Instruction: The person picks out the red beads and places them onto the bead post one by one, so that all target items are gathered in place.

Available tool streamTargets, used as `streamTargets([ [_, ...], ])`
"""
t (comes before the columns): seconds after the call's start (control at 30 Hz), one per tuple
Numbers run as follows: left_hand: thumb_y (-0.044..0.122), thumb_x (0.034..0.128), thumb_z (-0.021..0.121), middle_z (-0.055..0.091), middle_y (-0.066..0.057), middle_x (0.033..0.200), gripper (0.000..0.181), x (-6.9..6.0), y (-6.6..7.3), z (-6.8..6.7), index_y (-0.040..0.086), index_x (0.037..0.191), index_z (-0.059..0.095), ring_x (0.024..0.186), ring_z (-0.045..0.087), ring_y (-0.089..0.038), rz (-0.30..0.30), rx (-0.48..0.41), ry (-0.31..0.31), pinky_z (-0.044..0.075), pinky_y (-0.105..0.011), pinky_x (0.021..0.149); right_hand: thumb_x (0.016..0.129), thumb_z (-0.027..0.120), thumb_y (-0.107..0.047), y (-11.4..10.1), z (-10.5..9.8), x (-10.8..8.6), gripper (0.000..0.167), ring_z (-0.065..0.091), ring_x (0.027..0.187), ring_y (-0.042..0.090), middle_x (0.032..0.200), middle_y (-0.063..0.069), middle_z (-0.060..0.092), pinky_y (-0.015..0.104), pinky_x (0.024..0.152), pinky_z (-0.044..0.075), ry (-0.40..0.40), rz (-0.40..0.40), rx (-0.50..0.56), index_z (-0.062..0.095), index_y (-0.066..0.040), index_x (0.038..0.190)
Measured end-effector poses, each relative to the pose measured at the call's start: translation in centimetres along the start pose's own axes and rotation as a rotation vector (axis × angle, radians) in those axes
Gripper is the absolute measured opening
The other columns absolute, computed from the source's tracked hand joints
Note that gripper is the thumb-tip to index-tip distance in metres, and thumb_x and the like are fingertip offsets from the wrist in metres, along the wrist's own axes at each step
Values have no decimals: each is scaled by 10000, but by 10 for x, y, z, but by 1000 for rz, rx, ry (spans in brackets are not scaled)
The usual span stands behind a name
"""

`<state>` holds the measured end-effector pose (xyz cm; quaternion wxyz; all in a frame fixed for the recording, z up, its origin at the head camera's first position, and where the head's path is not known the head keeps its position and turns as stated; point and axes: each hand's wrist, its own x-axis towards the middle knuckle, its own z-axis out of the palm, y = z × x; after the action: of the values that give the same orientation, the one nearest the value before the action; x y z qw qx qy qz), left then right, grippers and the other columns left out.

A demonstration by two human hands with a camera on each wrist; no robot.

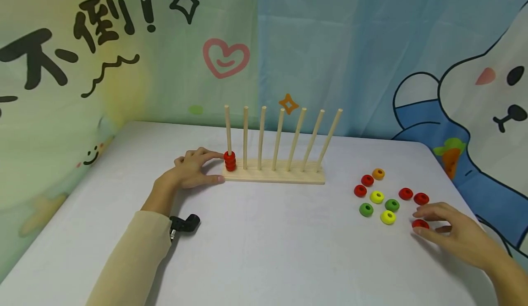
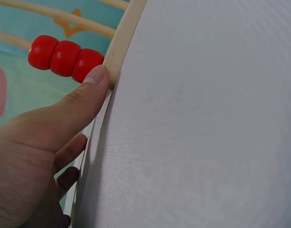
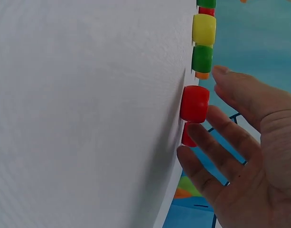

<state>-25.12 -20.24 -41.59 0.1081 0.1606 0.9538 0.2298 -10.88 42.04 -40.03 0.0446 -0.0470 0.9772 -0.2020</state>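
My left hand (image 1: 191, 167) is at the left end of a wooden peg stand (image 1: 284, 177). Its thumb (image 2: 90, 85) touches the end of the stand's base, and the straight index finger reaches to the stacked beads. Three red beads (image 1: 230, 161) are stacked on the leftmost peg. At the right, my right hand (image 1: 462, 235) is around a loose red bead (image 1: 420, 224) on the table, with thumb and fingers spread. In the right wrist view, the thumb stands apart from that red bead (image 3: 194, 104), while the fingers lie behind or close to it; contact cannot be told.
Several loose beads lie left of and beyond my right hand: red (image 1: 406, 193), yellow (image 1: 388, 217), green (image 1: 366, 210) and orange (image 1: 378, 174). The other pegs (image 1: 278, 139) carry no beads. A printed cloth (image 1: 313, 54) hangs behind the white table (image 1: 268, 246).
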Motion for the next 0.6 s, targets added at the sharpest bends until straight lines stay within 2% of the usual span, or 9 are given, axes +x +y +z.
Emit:
streamTargets([
  [0.07, 678, 841, 704, 418, -100, 1526, 759, 0, 0, 0, 367, 1500, 490, 1405, 311, -446, 2, 1, 0, 195, -706, 1050, 855, 848, -210, 0, 0, -1, 414, 617, 1064, 424, 1186, 185, 609, 386, 744, 611, -4, -3, 1, 680, -44, 1196],
  [0.13, 679, 843, 703, 420, -98, 1525, 756, 1, -1, 0, 371, 1499, 490, 1404, 313, -445, 2, 3, 1, 195, -700, 1051, 861, 841, -196, 0, 0, -1, 414, 615, 1061, 423, 1195, 197, 609, 446, 767, 606, -16, -1, 8, 675, -34, 1203],
  [0.2, 678, 844, 702, 423, -98, 1522, 752, 1, -1, 1, 373, 1498, 490, 1404, 312, -446, 0, 4, 2, 197, -697, 1048, 868, 833, -185, 0, 0, -1, 415, 613, 1052, 413, 1204, 209, 612, 454, 759, 600, -33, 3, 8, 669, -25, 1214],
  [0.37, 675, 848, 701, 422, -88, 1520, 747, 0, -1, 1, 389, 1501, 481, 1403, 312, -436, -3, 7, -4, 199, -687, 1046, 866, 826, -161, -1, -2, 0, 404, 616, 1008, 340, 1172, 169, 659, 244, 700, 532, -73, 10, -23, 670, -30, 1215],
  [0.43, 674, 848, 703, 420, -79, 1523, 744, 0, 0, 0, 398, 1501, 478, 1405, 311, -431, -5, 8, -5, 198, -682, 1050, 865, 823, -151, 0, -2, 1, 394, 615, 998, 320, 1153, 148, 672, 236, 695, 529, -90, 14, -29, 671, -37, 1210],
  [0.6, 665, 853, 706, 418, -74, 1527, 731, 0, 1, -1, 399, 1496, 483, 1408, 309, -423, -2, 6, -5, 202, -674, 1049, 858, 810, -70, 0, -1, 2, 386, 613, 989, 317, 1152, 156, 668, 457, 780, 591, -111, 17, -22, 663, -37, 1213],
])
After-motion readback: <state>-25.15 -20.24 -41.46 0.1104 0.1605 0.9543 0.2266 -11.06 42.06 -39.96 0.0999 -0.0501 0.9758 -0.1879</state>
